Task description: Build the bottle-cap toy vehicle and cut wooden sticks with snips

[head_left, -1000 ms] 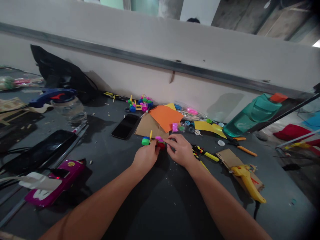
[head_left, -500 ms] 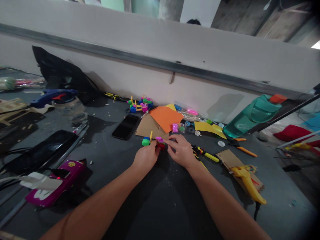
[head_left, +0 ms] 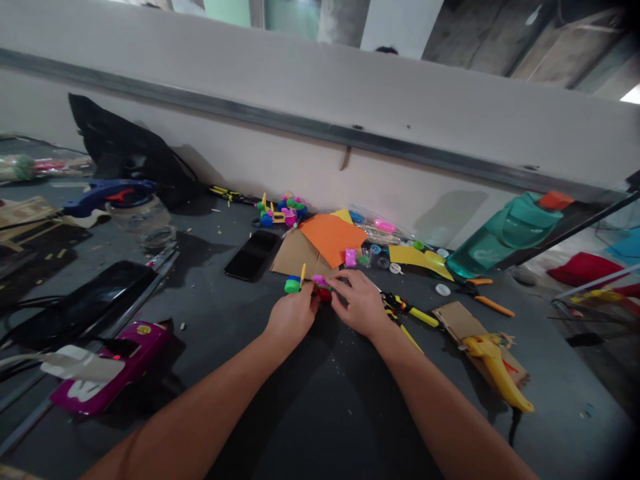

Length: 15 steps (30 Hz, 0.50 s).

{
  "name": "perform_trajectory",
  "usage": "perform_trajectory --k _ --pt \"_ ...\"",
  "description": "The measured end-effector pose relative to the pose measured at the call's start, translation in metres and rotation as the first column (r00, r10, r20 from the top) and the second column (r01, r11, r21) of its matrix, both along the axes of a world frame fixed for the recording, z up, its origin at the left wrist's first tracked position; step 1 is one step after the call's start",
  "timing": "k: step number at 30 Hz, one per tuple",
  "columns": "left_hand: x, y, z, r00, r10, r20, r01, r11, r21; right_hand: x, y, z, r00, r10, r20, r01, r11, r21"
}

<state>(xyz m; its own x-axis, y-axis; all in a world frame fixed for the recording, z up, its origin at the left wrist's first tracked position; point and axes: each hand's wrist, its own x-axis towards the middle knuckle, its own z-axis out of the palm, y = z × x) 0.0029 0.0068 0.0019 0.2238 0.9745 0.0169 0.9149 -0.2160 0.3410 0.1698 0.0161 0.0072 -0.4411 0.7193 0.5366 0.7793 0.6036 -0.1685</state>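
Note:
A small toy car (head_left: 293, 285) of green, blue, yellow, pink and red parts is at the middle of the dark table. My left hand (head_left: 292, 312) is closed around its near side, the fingers partly hiding the body. From the right, my right hand (head_left: 361, 301) reaches in with curled fingers, the fingertips at the car's pink piece (head_left: 319, 280) and red wheel (head_left: 325, 294). Whether those fingertips grip or only touch it I cannot tell. Just behind lie brown cardboard (head_left: 290, 257) and an orange sheet (head_left: 333, 235).
At left are a phone (head_left: 253, 255), a magenta power strip (head_left: 115, 367) and a jar (head_left: 140, 220). To the right lie yellow-handled pliers (head_left: 423, 315), a yellow glue gun (head_left: 500, 377) on cardboard, orange-handled pliers (head_left: 493, 306) and a teal bottle (head_left: 505, 230). More colourful toys (head_left: 280, 210) sit by the wall.
My right hand has shifted very slightly at the toy car, showing more of its red wheel. My left hand keeps its hold, and the view has tilted a little.

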Motion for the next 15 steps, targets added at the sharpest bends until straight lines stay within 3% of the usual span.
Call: perform_trajectory --k 15 --pt "-0.0011 0.001 -0.0033 1.0 -0.002 -0.005 0.002 1.0 0.029 0.0056 0.0014 -0.0074 0.993 -0.029 -0.114 0.028 1.0 -0.008"
